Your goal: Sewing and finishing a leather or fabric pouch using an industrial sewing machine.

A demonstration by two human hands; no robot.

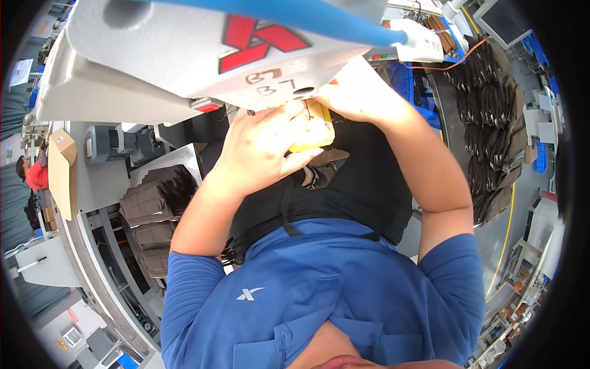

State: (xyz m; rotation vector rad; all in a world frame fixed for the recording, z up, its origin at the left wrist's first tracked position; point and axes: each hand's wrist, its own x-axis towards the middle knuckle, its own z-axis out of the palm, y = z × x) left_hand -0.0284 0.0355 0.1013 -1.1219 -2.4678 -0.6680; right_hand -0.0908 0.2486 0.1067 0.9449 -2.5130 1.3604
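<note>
Under the head of a white sewing machine [178,58], both of my hands work close together in bright light. My left hand [258,147] reaches over a yellow part [318,132], its fingers stretched out across it and the thumb spread apart along its near side. Just right of that part is my right hand [347,95], its fingers curled in; glare and the machine head hide the fingertips and whatever they hold. Below the yellow part, a patch of brown and striped material [319,172] shows above my lap.
Dark brown fabric pieces [153,215] lie stacked at the left, and more dark garments [488,135] hang in rows at the right. A blue tube [295,15] crosses above the machine. A motor [107,144] sits at the left. Another person [35,175] is at the far left.
</note>
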